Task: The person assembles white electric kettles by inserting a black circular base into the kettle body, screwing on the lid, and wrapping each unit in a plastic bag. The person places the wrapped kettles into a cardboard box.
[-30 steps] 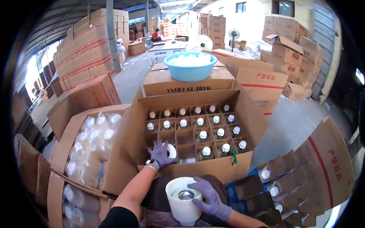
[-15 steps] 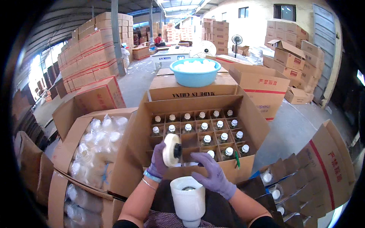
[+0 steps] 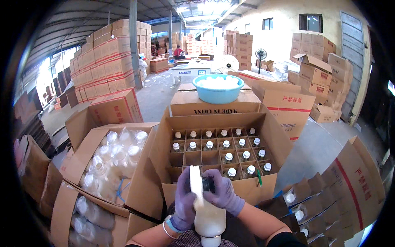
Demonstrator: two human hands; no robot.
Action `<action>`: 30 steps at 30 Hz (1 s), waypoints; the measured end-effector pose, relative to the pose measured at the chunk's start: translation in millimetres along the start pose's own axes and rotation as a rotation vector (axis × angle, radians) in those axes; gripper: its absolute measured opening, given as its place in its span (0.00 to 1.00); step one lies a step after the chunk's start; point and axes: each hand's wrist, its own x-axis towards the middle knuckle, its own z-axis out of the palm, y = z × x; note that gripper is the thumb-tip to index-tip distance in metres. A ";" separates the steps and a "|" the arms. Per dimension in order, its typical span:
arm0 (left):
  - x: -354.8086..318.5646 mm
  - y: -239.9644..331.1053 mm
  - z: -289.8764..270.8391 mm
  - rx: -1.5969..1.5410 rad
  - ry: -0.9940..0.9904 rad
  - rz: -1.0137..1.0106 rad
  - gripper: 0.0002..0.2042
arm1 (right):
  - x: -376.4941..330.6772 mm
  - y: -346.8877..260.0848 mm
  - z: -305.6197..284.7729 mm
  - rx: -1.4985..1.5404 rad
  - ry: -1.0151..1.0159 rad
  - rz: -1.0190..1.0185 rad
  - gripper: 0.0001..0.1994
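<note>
I hold a white plastic bottle (image 3: 209,218) upright close to my body, below the open carton. My left hand (image 3: 184,203), in a purple glove, grips the bottle's side and a white disc-shaped lid (image 3: 195,187) standing on edge at its mouth. My right hand (image 3: 222,191), also gloved in purple, wraps over the bottle's top from the right. In front of me stands an open cardboard carton (image 3: 214,123) with a divider grid, most cells filled with white-capped bottles (image 3: 228,157); several cells at its front left are vacant.
A blue basin (image 3: 218,88) of white pieces sits on a closed box behind the carton. Open boxes of bagged clear bottles (image 3: 113,158) stand at my left. More boxed bottles (image 3: 296,206) lie at my right. Stacked cartons (image 3: 111,57) line the warehouse; a person (image 3: 178,51) works far back.
My left hand left the carton, carrying the white lid back to the bottle. Both hands now close around the bottle's top, and the bottle is raised nearer the carton.
</note>
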 end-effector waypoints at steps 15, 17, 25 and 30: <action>5.6 34.7 6.6 1.058 -0.525 0.767 0.35 | -13.4 45.4 -0.4 0.286 -0.006 0.058 0.22; 4.2 34.2 1.4 0.976 -0.331 0.672 0.38 | -11.6 49.9 -10.1 -0.188 0.092 -0.219 0.24; 8.6 32.6 15.4 0.950 -0.393 0.445 0.29 | -8.0 57.1 -5.2 0.603 0.030 0.246 0.26; 29.3 -33.8 -22.9 0.203 -0.181 -0.007 0.28 | 26.6 69.3 -46.9 0.240 -0.197 0.767 0.19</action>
